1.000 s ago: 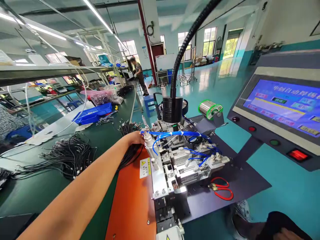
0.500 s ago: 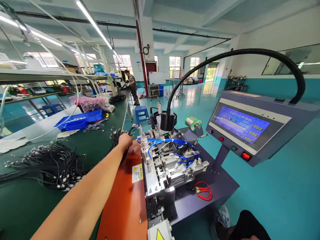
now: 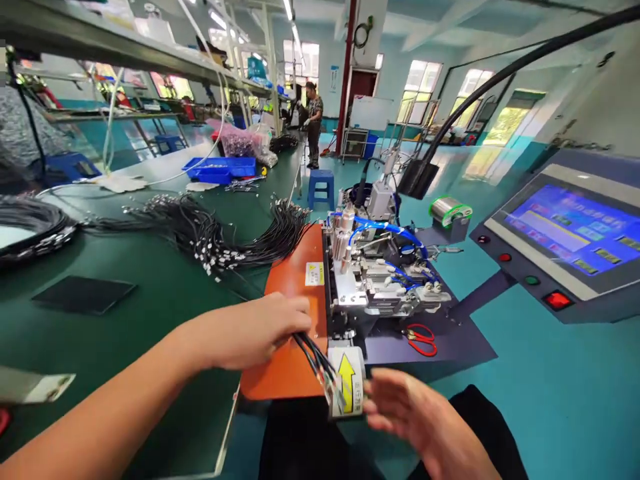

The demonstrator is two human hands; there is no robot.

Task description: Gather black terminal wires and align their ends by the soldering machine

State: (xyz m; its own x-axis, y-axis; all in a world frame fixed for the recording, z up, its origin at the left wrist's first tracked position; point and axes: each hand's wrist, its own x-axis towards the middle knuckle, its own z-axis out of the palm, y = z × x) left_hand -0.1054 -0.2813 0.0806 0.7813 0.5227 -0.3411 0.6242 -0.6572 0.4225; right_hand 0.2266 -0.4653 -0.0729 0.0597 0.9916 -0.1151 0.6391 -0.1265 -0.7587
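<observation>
Item 1, grip: left hand (image 3: 260, 330) clenched round a small bundle of thin black wires (image 3: 313, 350), whose metal-tipped ends fan out past my fingers over the near edge of the orange mat (image 3: 295, 293). A second ago this hand was stretched far out at the big heap of black wire leads (image 3: 225, 237) on the green bench (image 3: 150, 300); now it is drawn in close to me with a handful taken (so the pick looks done, in my judgement).

Item 2: right hand (image 3: 415, 420), spread, holding nothing, just beside the wire tips and the white label with a yellow arrow (image 3: 349, 383). It was out of sight before.

Item 3: grey metal fixture with blue air hoses (image 3: 380, 273), standing directly beyond the label, its orange mat edge touching the bench.

Item 4: red-handled scissors (image 3: 420, 339), lying on the dark machine plate right of the fixture.

Item 5: spool of solder wire (image 3: 450, 212), and a grey control panel with a blue screen (image 3: 570, 230), well to the right.

Item 6, room: open mat under my left hand; fixture face close ahead; bench edge and my dark lap below; black flat pad (image 3: 83, 293) and blue plastic tray (image 3: 220, 169) well apart to the left. Another person stands far down the aisle.
</observation>
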